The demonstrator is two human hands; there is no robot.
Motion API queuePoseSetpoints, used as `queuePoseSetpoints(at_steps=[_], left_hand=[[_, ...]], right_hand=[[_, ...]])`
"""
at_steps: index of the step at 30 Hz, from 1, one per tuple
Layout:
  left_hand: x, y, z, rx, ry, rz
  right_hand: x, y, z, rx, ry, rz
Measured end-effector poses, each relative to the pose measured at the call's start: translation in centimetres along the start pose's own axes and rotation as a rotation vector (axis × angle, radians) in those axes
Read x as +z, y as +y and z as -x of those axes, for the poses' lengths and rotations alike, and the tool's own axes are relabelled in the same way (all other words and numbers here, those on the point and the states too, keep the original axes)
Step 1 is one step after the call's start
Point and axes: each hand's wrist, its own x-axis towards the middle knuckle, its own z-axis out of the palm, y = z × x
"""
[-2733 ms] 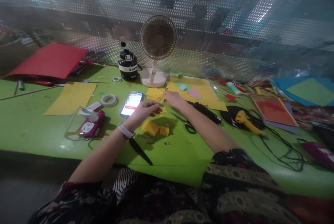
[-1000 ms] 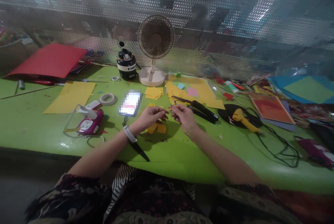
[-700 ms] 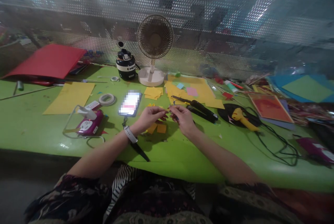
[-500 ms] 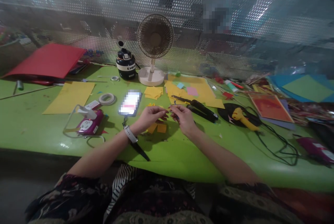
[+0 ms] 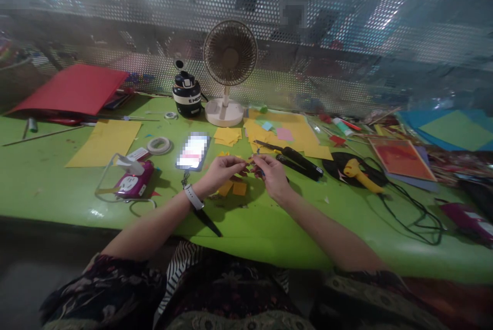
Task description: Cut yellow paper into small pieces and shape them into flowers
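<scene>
My left hand (image 5: 225,169) and my right hand (image 5: 270,173) meet fingertip to fingertip above the green table (image 5: 246,235). Both are closed in a pinch on something small; it is mostly hidden by the fingers, and I cannot make out what it is. Below and beside my left hand lie small orange-yellow paper squares (image 5: 239,188). A black stapler (image 5: 300,167) rests just beyond my right hand, beside a dark-bladed tool (image 5: 267,145) with a black handle. To the left of my left hand lies a lit phone (image 5: 193,151).
A fan (image 5: 230,55) and a black bottle (image 5: 187,96) stand at the back. Yellow paper (image 5: 103,142), a tape roll (image 5: 159,146) and a purple power strip (image 5: 134,182) lie left. Rightward are a yellow glue gun (image 5: 362,176) with its cable and a stack of coloured paper (image 5: 400,158).
The view has shifted very slightly, so the table things sit a little further right. Both hands keep their pinch in nearly the same place.
</scene>
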Motion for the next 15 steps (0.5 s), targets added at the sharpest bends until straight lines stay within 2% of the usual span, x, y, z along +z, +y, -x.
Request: queuePoseSetpoints(at_steps=[8, 12, 15], left_hand=[[-0.7, 1.1, -0.1, 0.008, 0.174, 0.149], [-0.9, 1.4, -0.4, -0.014, 0.277, 0.218], [-0.9, 1.2, -0.5, -0.019, 0.288, 0.203]], right_hand=[[-1.3, -0.4, -0.7, 0.020, -0.053, 0.143], [-1.8, -1.0, -0.8, -0.120, 0.012, 0.229], [-1.6, -1.5, -0.1, -0.272, -0.051, 0.361]])
